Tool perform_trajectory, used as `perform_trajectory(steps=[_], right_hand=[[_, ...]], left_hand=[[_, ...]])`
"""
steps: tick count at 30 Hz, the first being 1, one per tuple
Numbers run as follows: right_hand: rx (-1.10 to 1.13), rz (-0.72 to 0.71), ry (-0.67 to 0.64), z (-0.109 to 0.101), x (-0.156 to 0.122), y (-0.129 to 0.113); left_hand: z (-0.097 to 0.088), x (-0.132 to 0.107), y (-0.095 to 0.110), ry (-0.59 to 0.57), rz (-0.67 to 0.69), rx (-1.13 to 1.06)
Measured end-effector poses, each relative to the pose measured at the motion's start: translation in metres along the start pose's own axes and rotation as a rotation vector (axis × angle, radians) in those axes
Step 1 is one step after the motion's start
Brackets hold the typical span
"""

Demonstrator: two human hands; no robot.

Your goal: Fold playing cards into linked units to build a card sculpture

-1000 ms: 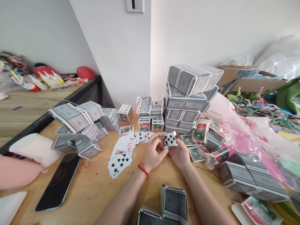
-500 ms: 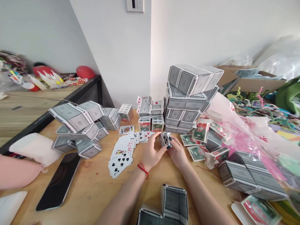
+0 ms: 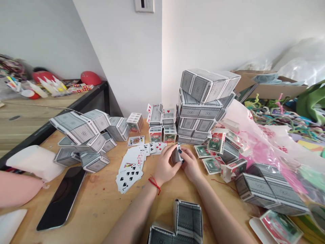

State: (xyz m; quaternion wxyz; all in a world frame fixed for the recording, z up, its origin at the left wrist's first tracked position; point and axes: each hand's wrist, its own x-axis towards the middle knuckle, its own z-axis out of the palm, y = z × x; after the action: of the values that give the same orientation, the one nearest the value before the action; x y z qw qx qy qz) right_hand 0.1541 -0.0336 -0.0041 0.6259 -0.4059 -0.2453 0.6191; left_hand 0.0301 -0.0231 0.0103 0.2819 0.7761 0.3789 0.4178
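Note:
Between both hands is a small box of folded playing cards (image 3: 175,156), its grey patterned side showing and a white edge upright. My left hand (image 3: 165,165), with a red string at the wrist, closes around its left side. The fingers of my right hand (image 3: 190,164), with dark nails, press on its right edge. Part of the box is hidden behind my fingers. Left of my hands, loose playing cards (image 3: 130,173) lie fanned on the wooden table (image 3: 101,200). Just beyond stand two red-and-white card packs (image 3: 155,135) with folded-card pieces on top.
A tall stack of card blocks (image 3: 200,108) rises behind my right hand. More blocks (image 3: 78,127) are piled left, near a black phone (image 3: 62,198). Green card boxes (image 3: 212,165) and plastic wrap (image 3: 254,128) lie right. An L-shaped block (image 3: 189,218) sits between my forearms.
The small card box has turned in my hands: its face with black pips has given way to the grey patterned side. My right fingers have shifted slightly on its edge.

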Motion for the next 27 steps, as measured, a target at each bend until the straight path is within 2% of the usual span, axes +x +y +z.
perform_trajectory(steps=[6, 17, 27], right_hand=[[-0.052, -0.008, 0.006, -0.0017, -0.0002, -0.001], [0.014, 0.077, 0.0, 0.0004, -0.002, -0.0061], [-0.016, 0.091, -0.072, 0.0001, -0.0014, -0.0062]], left_hand=[[-0.0004, 0.0006, 0.0019, 0.03, -0.005, -0.003], [-0.0018, 0.0007, -0.0002, 0.003, -0.007, -0.039], [-0.0027, 0.0026, 0.0042, 0.034, -0.021, -0.063]])
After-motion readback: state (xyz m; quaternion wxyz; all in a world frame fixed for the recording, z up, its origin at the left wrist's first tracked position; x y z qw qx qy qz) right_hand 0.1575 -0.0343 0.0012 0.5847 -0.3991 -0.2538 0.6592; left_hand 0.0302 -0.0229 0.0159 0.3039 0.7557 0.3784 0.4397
